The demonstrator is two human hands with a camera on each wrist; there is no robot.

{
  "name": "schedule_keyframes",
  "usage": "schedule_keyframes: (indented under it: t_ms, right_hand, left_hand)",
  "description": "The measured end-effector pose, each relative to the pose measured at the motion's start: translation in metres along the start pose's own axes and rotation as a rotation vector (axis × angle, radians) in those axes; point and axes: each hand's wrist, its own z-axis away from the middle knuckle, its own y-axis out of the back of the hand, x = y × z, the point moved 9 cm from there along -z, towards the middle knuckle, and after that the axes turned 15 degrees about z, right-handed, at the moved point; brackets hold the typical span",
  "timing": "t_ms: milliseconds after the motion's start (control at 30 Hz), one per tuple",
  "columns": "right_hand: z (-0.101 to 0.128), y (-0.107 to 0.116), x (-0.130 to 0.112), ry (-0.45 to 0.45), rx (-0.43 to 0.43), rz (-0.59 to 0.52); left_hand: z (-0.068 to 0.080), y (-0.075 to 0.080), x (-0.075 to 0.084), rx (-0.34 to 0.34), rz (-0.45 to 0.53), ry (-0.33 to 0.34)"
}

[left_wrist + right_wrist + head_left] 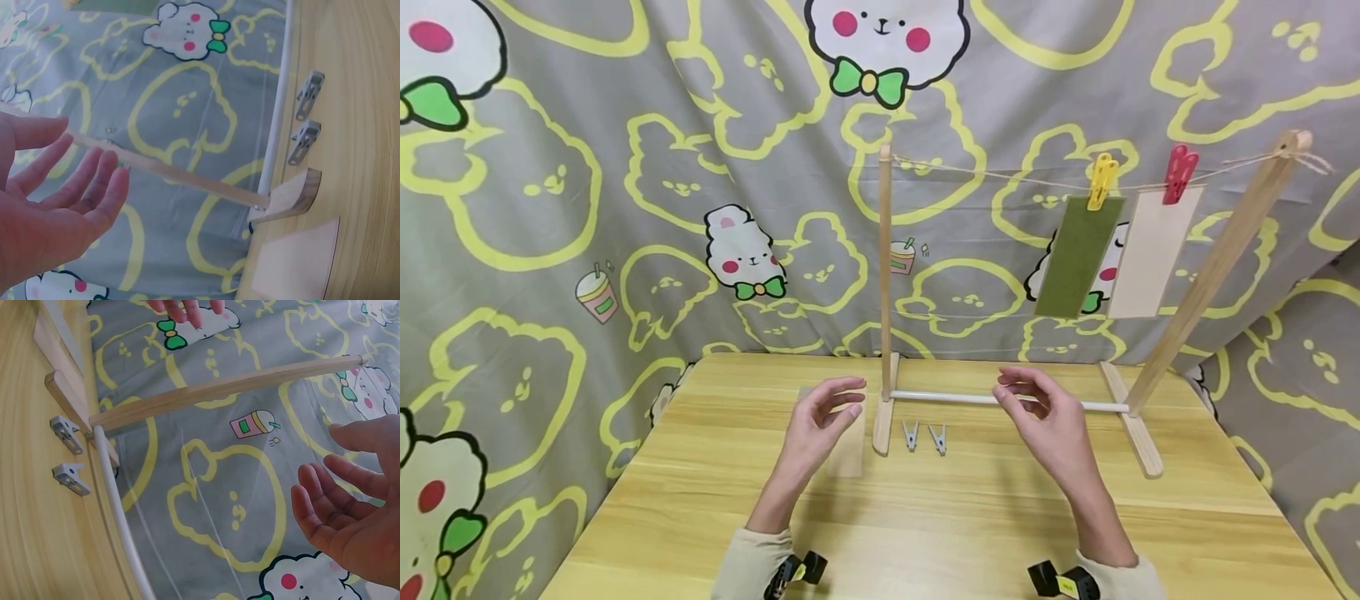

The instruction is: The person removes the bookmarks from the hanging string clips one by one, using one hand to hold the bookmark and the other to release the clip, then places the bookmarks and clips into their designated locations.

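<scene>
My left hand [822, 423] hovers over the table with fingers loosely bent and nothing in them; below it a pale rectangular sheet [848, 454] lies flat, partly hidden by the hand. My right hand [1054, 425], likewise holding nothing, hovers in front of the stand's white rod [947, 397]. Between the hands, two grey clothespins [911, 436] lie side by side on the table. From the string [1000, 173] hang a green sheet [1078, 258] under a yellow clothespin [1102, 182] and a cream sheet [1156, 254] under a red clothespin [1180, 175].
A wooden stand carries the string between its left post [885, 275] and its leaning right post [1217, 271]. Its feet [1138, 433] rest on the wooden table [940, 525]. Behind hangs a grey patterned curtain [820, 192].
</scene>
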Motion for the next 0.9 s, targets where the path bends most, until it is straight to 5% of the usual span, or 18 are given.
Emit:
schedule_keyframes:
  t_ms: [900]
  right_hand:
    - [0.000, 0.036, 0.002, -0.020, 0.101, -0.028]
  left_hand:
    - [0.001, -0.048, -0.004, -0.118, 0.097, -0.010]
